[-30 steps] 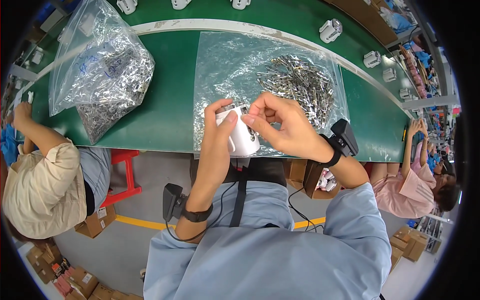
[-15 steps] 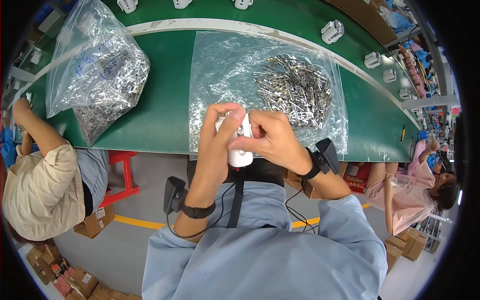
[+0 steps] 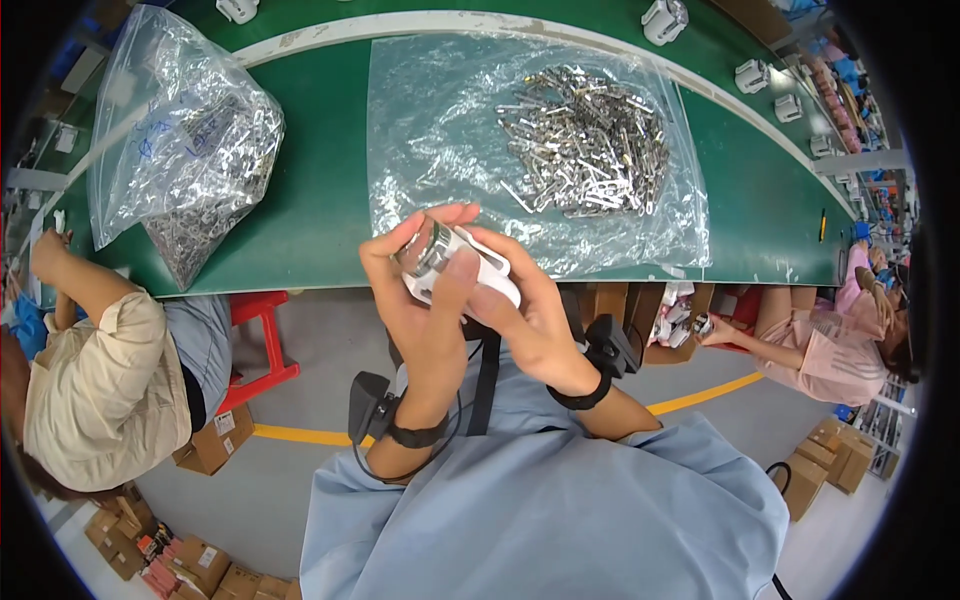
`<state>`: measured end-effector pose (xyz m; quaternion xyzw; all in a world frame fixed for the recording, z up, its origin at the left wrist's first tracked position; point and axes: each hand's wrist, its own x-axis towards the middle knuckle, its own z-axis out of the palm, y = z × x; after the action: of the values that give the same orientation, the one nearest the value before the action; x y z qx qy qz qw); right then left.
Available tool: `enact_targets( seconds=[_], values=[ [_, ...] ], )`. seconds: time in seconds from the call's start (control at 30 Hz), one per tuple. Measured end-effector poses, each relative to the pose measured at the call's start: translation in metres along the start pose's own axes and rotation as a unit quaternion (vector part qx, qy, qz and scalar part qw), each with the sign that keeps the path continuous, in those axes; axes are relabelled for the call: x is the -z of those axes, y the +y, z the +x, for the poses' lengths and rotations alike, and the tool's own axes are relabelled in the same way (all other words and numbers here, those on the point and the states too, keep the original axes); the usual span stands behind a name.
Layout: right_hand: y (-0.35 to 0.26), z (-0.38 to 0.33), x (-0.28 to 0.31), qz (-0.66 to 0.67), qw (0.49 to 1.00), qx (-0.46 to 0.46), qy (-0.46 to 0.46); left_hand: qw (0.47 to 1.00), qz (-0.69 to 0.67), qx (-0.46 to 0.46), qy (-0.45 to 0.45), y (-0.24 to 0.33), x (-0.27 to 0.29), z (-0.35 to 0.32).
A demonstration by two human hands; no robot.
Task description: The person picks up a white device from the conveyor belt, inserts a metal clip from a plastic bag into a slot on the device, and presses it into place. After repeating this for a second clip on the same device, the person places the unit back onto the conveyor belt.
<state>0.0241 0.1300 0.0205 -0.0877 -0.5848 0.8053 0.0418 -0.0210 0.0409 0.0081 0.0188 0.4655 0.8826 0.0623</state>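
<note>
We sit at a long green workbench [image 3: 320, 200] that curves away under the fisheye, with a grey floor and a yellow line below its near edge. A flat clear plastic sheet [image 3: 440, 130] lies spread on the bench straight ahead, and a heap of small metal parts [image 3: 585, 140] rests on it toward the right; spread this way, the parts stay loose and easy to pick from without scattering over the bench. To the left stands a bulging clear bag [image 3: 185, 140] of similar shiny pieces, gathered at the top, well apart from the sheet.

Just in front of the bench edge we hold a small white plastic housing [image 3: 470, 270] up between both hands, close to the chest and under the camera, which looks like a way to see its end clearly. Our left hand [image 3: 425, 300] is closed around it from below and the side, thumb up along its body, so the metal-tipped end points up and left. Our right hand [image 3: 530, 310] is wrapped over the housing's other side, fingers curled on it, steadying it against the left. Each wrist carries a black band with a small device.

More white housings [image 3: 665, 18] sit along the far rail. One person in beige [image 3: 100, 390] sits at our left, another in pink [image 3: 830, 350] at our right.
</note>
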Motion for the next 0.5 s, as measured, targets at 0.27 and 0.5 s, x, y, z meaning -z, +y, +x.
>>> enact_targets(
  seconds=[0.27,0.5],
  values=[
    [0.038,-0.03,0.015,0.25,0.941,-0.227,-0.004,0.986,0.151,0.028,-0.068,0.014,0.038,-0.04],
    [0.097,-0.016,0.029,0.364,0.834,-0.414,-0.033,0.954,0.291,0.072,-0.005,-0.02,0.042,-0.037]
  ],
)
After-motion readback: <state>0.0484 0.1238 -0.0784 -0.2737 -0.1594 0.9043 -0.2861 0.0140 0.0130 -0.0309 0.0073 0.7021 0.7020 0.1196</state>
